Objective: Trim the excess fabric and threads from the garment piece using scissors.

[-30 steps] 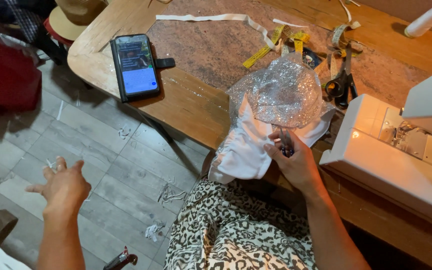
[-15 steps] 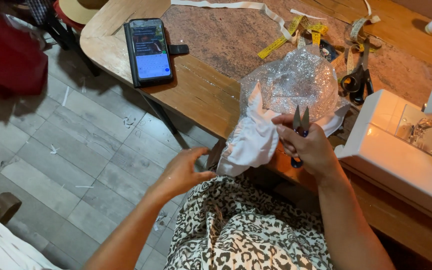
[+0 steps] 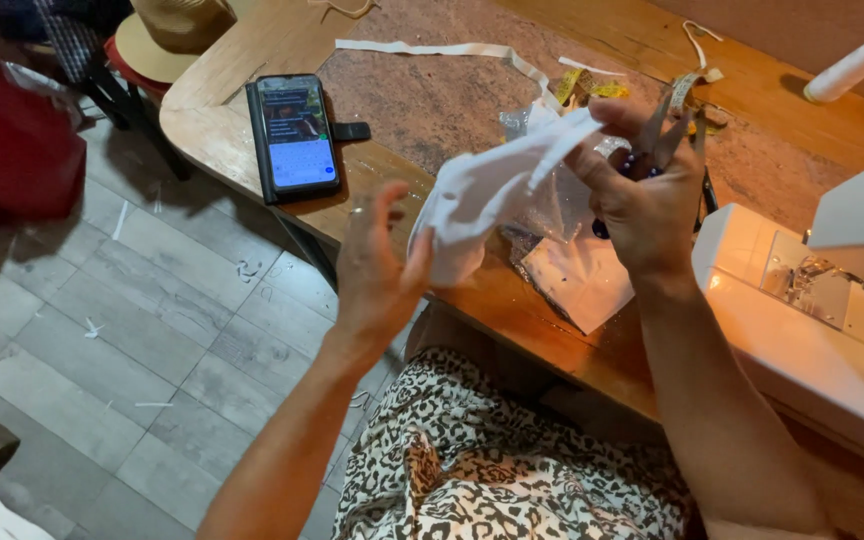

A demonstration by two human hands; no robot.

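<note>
Since half a second earlier, you had lifted the white fabric piece [image 3: 487, 200] up off the wooden table [image 3: 212, 110], and your left hand [image 3: 377, 265] had risen to meet it. Your right hand [image 3: 642, 195] pinched the cloth's upper edge, its fingers also closed around a pair of scissors [image 3: 667, 130]. Your left hand's fingers were spread apart, palm just touching the hanging end. The cloth looked light, soft and floppy, so it was best taken by an edge or corner. A clear plastic bag [image 3: 552, 215] lay below it. A phone [image 3: 294, 135] rested to the left, and a white sewing machine [image 3: 822, 310] stood to the right.
</note>
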